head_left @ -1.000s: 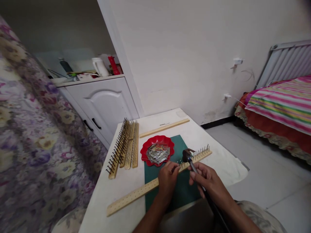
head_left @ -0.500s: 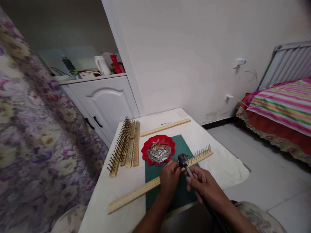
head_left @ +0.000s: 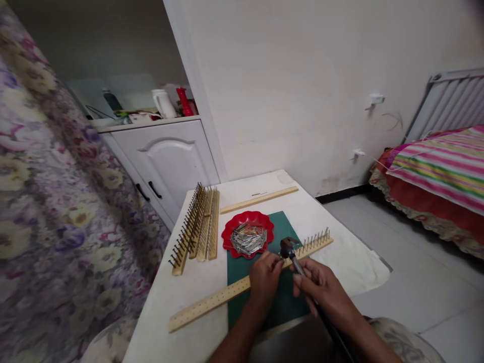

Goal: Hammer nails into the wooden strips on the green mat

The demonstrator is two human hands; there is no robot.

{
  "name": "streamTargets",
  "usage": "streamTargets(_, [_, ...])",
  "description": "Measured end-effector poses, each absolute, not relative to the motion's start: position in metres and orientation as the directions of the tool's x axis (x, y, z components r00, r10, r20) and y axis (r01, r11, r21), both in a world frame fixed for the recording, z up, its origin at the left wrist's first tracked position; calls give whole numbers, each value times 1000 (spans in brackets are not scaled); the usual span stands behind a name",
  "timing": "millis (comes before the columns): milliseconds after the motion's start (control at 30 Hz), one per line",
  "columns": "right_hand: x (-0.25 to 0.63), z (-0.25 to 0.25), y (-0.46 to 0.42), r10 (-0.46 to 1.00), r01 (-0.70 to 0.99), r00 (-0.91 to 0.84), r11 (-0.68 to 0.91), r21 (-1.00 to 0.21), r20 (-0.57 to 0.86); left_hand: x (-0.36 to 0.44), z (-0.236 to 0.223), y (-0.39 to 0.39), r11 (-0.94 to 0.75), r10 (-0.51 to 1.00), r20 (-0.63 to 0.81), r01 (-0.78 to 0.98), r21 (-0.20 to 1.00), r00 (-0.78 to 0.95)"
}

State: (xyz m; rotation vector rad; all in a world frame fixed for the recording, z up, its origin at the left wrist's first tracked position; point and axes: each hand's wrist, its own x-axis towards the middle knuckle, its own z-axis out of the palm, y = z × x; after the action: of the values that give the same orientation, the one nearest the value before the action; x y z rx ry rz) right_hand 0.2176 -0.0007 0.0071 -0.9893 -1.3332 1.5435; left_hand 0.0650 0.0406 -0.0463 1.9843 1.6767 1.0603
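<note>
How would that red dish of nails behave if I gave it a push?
The red dish looks thin and stiff, so it probably wouldn't flex much. The heaped nails likely make it heavy for its size. Wide and low, it seems more apt to slide than tip.

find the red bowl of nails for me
In the head view, the red bowl sits mid-table, partly on the green mat, just beyond the left hand and right of the nail-studded strips.
</note>
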Motion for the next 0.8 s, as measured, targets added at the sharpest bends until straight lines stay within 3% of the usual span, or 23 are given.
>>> streamTargets(267, [224, 13, 2, 965, -127, -262, -50, -991, -15, 61, -45, 38, -270, 945, 325, 670, 691, 44])
streamTargets(533, [224, 9, 0, 956, -131, -293, -50, -990, -10, 23, -20, 30, -260, 941, 334, 741, 619, 51])
streamTargets(667, [223, 10, -1, 954, -133, -298, -49, -990, -7, -4, -3, 52, -152, 956, 293, 868, 472, 8])
streamTargets(800, [222, 10, 0, 952, -125, -306, -54, -991, -13, -11, 3, 75, -40, 993, 121, 961, 275, 6])
